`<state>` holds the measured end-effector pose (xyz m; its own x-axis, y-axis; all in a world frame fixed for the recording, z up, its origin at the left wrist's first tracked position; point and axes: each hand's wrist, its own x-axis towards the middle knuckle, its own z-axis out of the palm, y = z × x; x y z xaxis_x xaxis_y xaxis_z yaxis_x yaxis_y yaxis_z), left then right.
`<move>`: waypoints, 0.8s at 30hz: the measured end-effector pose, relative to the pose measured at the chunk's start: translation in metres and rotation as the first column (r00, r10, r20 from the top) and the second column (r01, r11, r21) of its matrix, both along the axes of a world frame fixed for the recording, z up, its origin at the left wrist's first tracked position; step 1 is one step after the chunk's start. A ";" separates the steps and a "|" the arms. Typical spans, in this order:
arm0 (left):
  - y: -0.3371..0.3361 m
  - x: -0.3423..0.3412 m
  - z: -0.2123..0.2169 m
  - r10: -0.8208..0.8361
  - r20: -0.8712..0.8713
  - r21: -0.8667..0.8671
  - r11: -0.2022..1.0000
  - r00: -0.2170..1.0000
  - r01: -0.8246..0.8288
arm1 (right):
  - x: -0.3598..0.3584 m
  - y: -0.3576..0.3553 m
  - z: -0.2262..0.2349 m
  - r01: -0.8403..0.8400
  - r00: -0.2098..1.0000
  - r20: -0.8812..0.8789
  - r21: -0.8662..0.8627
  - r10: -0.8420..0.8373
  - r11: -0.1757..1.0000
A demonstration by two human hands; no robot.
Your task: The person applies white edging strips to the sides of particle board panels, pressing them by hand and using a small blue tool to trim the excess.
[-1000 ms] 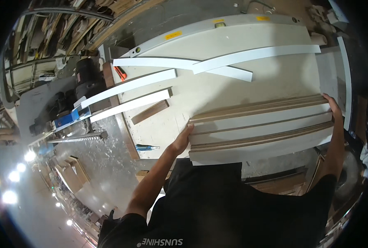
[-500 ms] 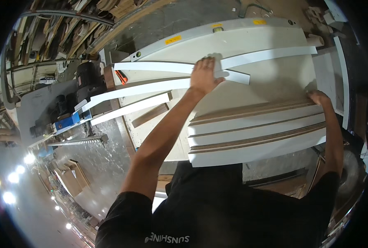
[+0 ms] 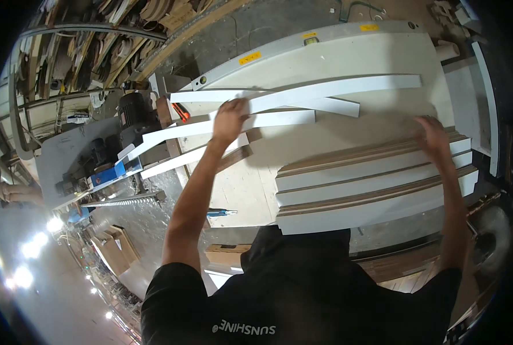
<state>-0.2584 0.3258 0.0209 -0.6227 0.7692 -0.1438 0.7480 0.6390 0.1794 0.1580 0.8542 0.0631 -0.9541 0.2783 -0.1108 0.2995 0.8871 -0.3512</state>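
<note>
My left hand [image 3: 231, 119] is closed round the left part of a long white strip [image 3: 337, 90], which slants up to the right across the worktop. Beneath it lie another white strip [image 3: 210, 96], pointing down to the right, and a third strip [image 3: 279, 118] nearer to me. My right hand [image 3: 433, 137], slightly blurred, is over the far right part of a stack of white panels with brown edges [image 3: 371, 210]. Its fingers are too smeared to tell whether they are closed.
A long grey spirit level [image 3: 291, 46] lies along the far edge of the worktop [image 3: 383, 115]. An orange-and-black knife [image 3: 181, 112] and a blue pen-like tool [image 3: 219, 213] lie at the left, near a machine with a dark motor [image 3: 132, 110]. Wood offcuts [image 3: 89, 54] stand beyond.
My left hand has moved left, drawing the white strip left over the others. My right hand has shifted left from the far right corner of the panel stack. The view has shifted slightly.
</note>
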 end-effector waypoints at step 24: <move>-0.286 0.019 0.041 0.165 -0.292 0.459 0.888 0.942 -0.013 | -0.269 -0.392 -0.035 -0.339 0.935 -0.102 0.017 0.339 0.941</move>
<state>-0.2394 0.0397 0.0622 -0.6451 0.6420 0.4144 0.7562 0.6143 0.2255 -0.1115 0.4619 0.0277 -0.9979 -0.0638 -0.0083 -0.0563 0.9295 -0.3646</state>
